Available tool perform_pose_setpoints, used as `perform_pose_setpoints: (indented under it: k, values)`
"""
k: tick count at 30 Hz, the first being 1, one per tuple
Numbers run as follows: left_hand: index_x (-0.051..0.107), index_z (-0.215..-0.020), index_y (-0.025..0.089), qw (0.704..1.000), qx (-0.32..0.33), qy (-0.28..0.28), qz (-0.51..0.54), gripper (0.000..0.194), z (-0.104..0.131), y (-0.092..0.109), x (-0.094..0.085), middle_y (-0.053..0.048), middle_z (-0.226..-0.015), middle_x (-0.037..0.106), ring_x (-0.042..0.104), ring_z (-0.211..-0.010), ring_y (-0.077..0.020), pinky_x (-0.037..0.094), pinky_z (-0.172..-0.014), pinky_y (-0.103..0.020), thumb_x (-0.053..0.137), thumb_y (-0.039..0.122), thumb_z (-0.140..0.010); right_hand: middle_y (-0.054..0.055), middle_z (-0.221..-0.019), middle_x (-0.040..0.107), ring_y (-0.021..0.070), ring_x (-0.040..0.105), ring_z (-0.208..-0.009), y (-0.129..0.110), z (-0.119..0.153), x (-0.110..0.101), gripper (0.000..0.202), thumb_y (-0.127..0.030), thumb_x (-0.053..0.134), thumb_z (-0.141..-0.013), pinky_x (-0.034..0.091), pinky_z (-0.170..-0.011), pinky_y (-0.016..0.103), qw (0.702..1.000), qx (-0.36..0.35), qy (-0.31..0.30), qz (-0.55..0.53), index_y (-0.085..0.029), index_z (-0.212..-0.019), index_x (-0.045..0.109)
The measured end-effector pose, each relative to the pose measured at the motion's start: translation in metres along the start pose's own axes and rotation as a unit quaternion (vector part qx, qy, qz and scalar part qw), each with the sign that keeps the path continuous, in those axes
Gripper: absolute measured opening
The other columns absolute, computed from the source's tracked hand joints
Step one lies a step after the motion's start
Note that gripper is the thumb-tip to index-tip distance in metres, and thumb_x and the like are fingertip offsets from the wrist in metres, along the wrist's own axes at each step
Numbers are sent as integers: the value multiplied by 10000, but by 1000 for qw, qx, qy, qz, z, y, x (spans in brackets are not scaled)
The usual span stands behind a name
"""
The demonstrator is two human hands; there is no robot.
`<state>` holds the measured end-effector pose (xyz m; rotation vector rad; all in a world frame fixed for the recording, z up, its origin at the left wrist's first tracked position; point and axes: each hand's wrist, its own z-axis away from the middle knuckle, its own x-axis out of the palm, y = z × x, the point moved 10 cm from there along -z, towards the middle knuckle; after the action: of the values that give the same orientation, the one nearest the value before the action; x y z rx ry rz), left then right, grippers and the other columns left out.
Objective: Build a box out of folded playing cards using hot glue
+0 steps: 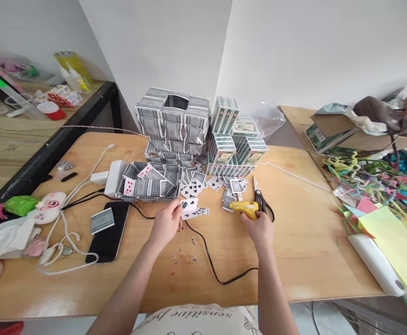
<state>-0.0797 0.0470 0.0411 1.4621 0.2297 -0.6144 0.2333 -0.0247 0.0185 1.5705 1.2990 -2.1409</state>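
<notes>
My left hand pinches a playing card with club marks by its near edge, just above the table. Another card lies beneath or beside it. In my right hand is a yellow hot glue gun, its nozzle pointing left toward the card. Black-handled scissors lie right behind the glue gun. Loose playing cards are scattered ahead of both hands. Beyond my left hand stands an open box built from cards, with loose cards inside. A taller card structure rises behind it.
Packed card boxes are stacked at the back. A black cable crosses the table between my arms. At left lie a black phone, white cables and a white adapter. Coloured paper and yarn sit at right.
</notes>
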Motion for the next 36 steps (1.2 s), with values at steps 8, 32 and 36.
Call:
perform_pose_setpoints:
  k: [8,32,36]
  values:
    - [407,-668,201,991,58,50,-113,197,3,22,-4,34,-496,466,473,-484,-130,309,-507,-231,373,292,-839,23,-558,593,161,547,-488,-62,40,20,360,-498,648,-579,382,-431,235,978,-63,-110,-164,-194,-645,466]
    - [389,-624,175,988,91,90,-92,247,13,41,-17,42,-530,390,380,-507,-88,276,-522,-196,373,277,-847,29,-559,514,158,459,-493,-79,49,9,142,-329,428,-722,299,-453,235,982,-164,-84,30,-207,-650,415]
    - [391,-619,174,989,83,97,-78,265,13,40,-21,49,-515,360,360,-497,-85,275,-519,-195,375,310,-846,35,-579,531,177,504,-538,-62,37,10,155,-344,446,-732,331,-488,248,988,-115,-89,48,-196,-687,454]
